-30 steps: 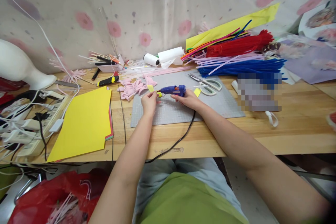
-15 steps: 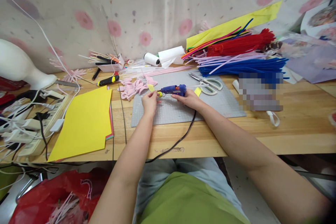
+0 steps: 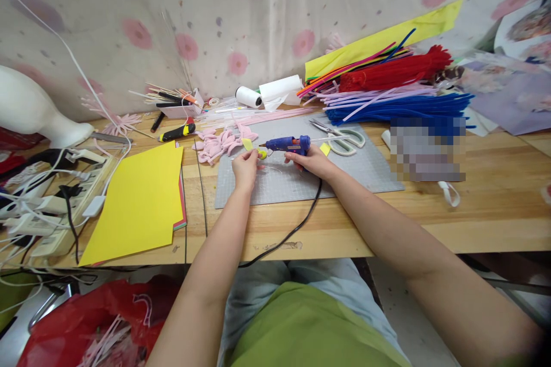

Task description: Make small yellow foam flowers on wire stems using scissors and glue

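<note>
My right hand (image 3: 310,160) is wrapped round the handle of a blue hot glue gun (image 3: 286,144), its nozzle pointing left and a clear glue stick (image 3: 325,139) sticking out behind. In a pinch, my left hand (image 3: 244,167) holds a small yellow-green piece (image 3: 262,153) close below the nozzle; its exact kind is too small to tell. Both hands are above a grey cutting mat (image 3: 301,186). Pink fuzzy shapes (image 3: 221,143) lie beyond my left hand, with a yellow scrap (image 3: 247,143) beside them. Scissors (image 3: 344,137) rest open behind my right hand.
Yellow sheets (image 3: 138,200) lie at left, beside a power strip (image 3: 64,206) with tangled cables. Blue pipe cleaners (image 3: 400,109) and red ones (image 3: 396,71) are piled at the back right. A black cord (image 3: 293,235) crosses the table's front edge. A utility knife (image 3: 177,132) lies behind.
The glue gun has shifted slightly right and up in my right hand, its nozzle drawing back from the yellow-green piece. My left hand has stayed nearly still.
</note>
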Motion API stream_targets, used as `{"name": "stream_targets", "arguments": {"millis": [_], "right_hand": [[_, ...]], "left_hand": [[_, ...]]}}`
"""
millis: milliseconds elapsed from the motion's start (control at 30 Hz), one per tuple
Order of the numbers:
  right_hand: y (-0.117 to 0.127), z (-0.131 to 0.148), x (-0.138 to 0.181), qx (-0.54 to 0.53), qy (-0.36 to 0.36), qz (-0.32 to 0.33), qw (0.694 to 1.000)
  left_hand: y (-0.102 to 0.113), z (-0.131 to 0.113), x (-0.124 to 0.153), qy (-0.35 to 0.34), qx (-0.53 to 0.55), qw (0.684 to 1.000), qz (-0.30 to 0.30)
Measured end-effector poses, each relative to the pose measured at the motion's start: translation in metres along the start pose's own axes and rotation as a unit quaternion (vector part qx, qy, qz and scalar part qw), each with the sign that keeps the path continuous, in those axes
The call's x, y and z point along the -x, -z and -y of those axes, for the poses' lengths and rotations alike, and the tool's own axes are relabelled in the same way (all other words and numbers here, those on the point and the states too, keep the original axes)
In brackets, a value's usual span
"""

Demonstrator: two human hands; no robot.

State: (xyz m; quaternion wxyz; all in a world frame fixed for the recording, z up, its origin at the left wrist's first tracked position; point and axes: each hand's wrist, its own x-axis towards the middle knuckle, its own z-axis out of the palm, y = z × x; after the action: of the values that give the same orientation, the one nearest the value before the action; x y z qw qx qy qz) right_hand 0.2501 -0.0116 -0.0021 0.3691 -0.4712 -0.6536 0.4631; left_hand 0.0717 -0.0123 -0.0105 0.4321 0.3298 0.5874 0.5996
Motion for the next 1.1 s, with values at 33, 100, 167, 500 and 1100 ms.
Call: {"name": "stream_targets", "arguments": {"millis": [33,100,167,500,1100], "right_hand": [[0.0,0.0,0.0,-0.015,0.002,0.001,1.0],[0.0,-0.001,0.0,-0.042,0.001,-0.001,0.999],[0.0,-0.001,-0.001,-0.052,-0.005,-0.017,0.999],[0.003,-0.012,-0.034,0.223,-0.023,-0.241,0.944],[-0.018,0.032,0.011,0.399,0.06,-0.026,0.915]], "left_hand": [[0.0,0.0,0.0,-0.002,0.0,1.0,0.002],[0.0,0.0,0.0,-0.003,0.002,1.0,0.005],[0.0,0.0,0.001,-0.006,0.005,1.0,0.007],[0.002,-0.006,0.003,0.007,0.036,0.999,-0.001],[0.015,-0.006,-0.003,-0.036,0.067,0.996,-0.046]]}}
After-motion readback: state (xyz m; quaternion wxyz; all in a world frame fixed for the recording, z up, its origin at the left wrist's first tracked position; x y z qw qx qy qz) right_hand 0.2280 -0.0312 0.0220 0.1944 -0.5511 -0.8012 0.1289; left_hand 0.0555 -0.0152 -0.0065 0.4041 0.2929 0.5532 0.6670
